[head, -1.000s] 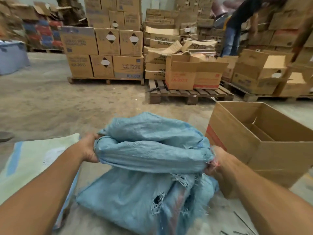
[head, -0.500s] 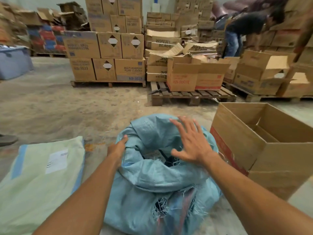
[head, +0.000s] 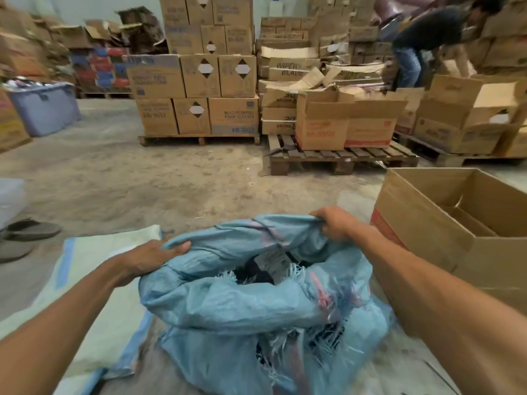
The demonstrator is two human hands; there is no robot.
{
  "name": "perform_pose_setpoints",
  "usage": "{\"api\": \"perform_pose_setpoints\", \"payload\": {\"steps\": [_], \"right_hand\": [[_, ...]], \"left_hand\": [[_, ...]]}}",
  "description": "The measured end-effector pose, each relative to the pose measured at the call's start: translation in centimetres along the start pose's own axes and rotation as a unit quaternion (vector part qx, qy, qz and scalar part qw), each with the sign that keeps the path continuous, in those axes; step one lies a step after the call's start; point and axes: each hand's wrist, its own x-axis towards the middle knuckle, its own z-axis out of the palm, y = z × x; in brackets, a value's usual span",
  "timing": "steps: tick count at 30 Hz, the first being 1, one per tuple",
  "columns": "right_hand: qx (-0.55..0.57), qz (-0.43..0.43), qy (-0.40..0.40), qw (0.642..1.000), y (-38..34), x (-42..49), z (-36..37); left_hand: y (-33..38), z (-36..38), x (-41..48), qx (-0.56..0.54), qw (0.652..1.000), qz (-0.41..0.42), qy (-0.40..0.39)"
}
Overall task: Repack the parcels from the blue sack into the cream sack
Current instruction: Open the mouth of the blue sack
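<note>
No longer splayed, the right hand [head: 334, 225] grips the rim of the one blue sack [head: 242, 305], as does the left hand [head: 152, 259]; the parcels [head: 269, 265] inside are too hidden to count.

Two bare forearms [head: 71, 323], slim at the wrists, with a bare left grip [head: 151, 259] and bare right grip [head: 336, 223].

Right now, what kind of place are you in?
Probably a warehouse: stacked cardboard boxes sit on wooden pallets, and the floor is bare concrete.
</note>
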Motion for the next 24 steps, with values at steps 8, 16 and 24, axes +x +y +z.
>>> {"api": "perform_pose_setpoints", "payload": {"steps": [8, 16, 24], "right_hand": [[0.330, 0.190, -0.040, 0.924, -1.7, -1.4, -0.9], [0.387, 0.251, -0.185, 0.868, -2.7, -1.9, -3.0], [0.156, 0.085, -0.116, 0.977, 0.3, -2.0, -1.4]], "left_hand": [[-1.7, 3.8, 1.0, 0.129, 0.950, 0.100, 0.265], [3.4, 14.0, 1.3, 0.384, 0.905, 0.088, 0.161], [1.7, 10.4, 2.9, 0.449, 0.849, 0.147, 0.235]]}}
